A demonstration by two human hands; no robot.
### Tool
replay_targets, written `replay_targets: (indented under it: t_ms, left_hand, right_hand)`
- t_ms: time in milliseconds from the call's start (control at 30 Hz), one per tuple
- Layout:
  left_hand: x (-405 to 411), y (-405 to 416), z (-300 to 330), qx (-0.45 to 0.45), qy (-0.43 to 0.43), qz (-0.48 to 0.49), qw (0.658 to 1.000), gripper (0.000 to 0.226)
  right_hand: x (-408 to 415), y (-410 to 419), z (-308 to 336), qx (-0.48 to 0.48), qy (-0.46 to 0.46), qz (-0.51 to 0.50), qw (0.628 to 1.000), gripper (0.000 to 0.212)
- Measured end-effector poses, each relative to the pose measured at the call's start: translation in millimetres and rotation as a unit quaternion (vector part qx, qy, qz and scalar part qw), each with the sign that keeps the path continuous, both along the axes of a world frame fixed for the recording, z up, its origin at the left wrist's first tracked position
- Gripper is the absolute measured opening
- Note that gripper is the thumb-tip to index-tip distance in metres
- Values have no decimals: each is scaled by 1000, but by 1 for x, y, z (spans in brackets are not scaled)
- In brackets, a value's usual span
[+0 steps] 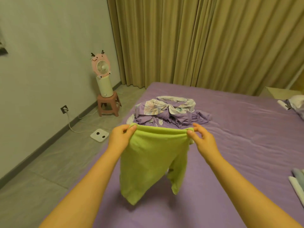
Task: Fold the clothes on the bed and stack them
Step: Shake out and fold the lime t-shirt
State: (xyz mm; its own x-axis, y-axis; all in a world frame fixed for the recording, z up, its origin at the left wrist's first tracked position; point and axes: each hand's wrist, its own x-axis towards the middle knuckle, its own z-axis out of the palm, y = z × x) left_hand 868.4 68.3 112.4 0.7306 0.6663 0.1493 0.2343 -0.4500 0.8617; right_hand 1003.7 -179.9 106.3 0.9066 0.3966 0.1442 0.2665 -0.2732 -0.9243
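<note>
One green garment (151, 163) hangs in the air above the near part of the bed (246, 145), held up by its top edge so that its two lower ends dangle free above the purple sheet. Beyond it on the bed lies one heap of purple and flower-patterned clothes (169, 111), close to the bed's left edge. More folded cloth (297, 180) shows at the bed's right edge, too cut off to count. Bare sheet lies open to the right of the heap and beneath the garment.

The left hand (120, 137) pinches the garment's top left corner, thumb and fingers curled round the bunched cloth. The right hand (201, 137) pinches the top right corner between thumb and forefinger, its other fingers loosely spread.

Left of the bed, on the floor, stand one stool (108, 104) carrying one fan (101, 66), and one white scale (99, 135).
</note>
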Motion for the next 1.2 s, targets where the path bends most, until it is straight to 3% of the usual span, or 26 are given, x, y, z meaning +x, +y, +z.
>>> replay_targets:
  t_ms: [167, 367, 567, 667, 733, 833, 933, 1067, 1200]
  left_hand:
    - [11, -51, 69, 35, -51, 5, 998, 16]
    - [17, -88, 125, 62, -74, -12, 995, 16]
    - [26, -103, 145, 59, -64, -51, 995, 12]
    - [26, -128, 146, 125, -44, -103, 986, 10]
    - [23, -161, 141, 79, -51, -207, 974, 28]
    - [18, -210, 127, 30, 11, -323, 946, 49]
    - [27, -227, 112, 42, -9, -287, 957, 16]
    - [33, -229, 112, -79, -66, -270, 957, 25]
    - [38, -230, 120, -168, -88, -276, 942, 15]
  right_hand:
    - [-1, -56, 62, 33, -59, -1, 998, 8]
    - [1, -106, 123, 86, -52, -48, 994, 11]
    - [-18, -140, 160, 92, -55, -69, 992, 11]
    - [-34, -137, 175, 85, -53, -53, 994, 15]
    - [-42, -127, 181, 74, -64, -54, 994, 19]
    - [-50, -111, 181, 79, -68, -65, 992, 16]
    - [-51, -106, 171, 79, -72, -88, 990, 15]
    - [-53, -126, 146, 102, -39, -74, 991, 12]
    - [-70, -143, 103, 72, 1, -44, 996, 17]
